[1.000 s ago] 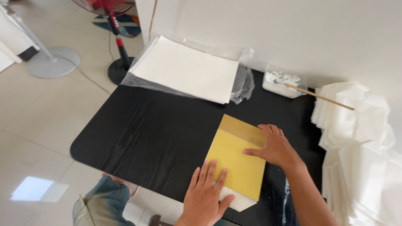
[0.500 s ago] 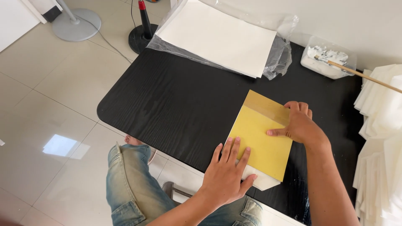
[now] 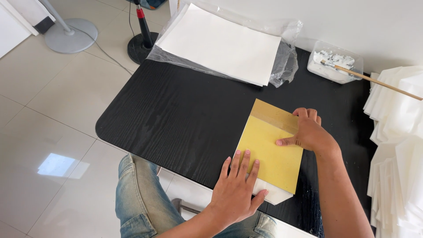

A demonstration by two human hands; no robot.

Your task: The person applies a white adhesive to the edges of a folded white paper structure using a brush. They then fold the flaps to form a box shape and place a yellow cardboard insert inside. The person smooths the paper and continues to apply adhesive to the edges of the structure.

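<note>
A flat yellow rectangular card point(image 3: 271, 152) lies near the front right part of the black wood-grain table point(image 3: 176, 119), with a darker tan strip along its far edge and a white sheet point(image 3: 275, 195) showing from under its near edge. The left hand point(image 3: 235, 189) lies open and flat, palm down, with its fingers spread over the near left corner of the card and its thumb resting on the white sheet. The right hand point(image 3: 308, 132) rests on the far right side of the card, fingers curled at the edge over the tan strip and the thumb stretched out flat across the yellow face; it grips nothing. At the far side of the table a stack of white paper sheets point(image 3: 220, 42) lies on crumpled clear plastic wrap point(image 3: 286, 61). To the right of it stands a clear plastic tub of white paste point(image 3: 332, 61) with a thin wooden stick point(image 3: 379, 81) leaning out of it. A pile of folded white paper pieces point(image 3: 398, 145) fills the right edge. On the tiled floor point(image 3: 48, 128) beyond the table stand a grey round fan base point(image 3: 70, 35) and a black stand base point(image 3: 141, 46).
</note>
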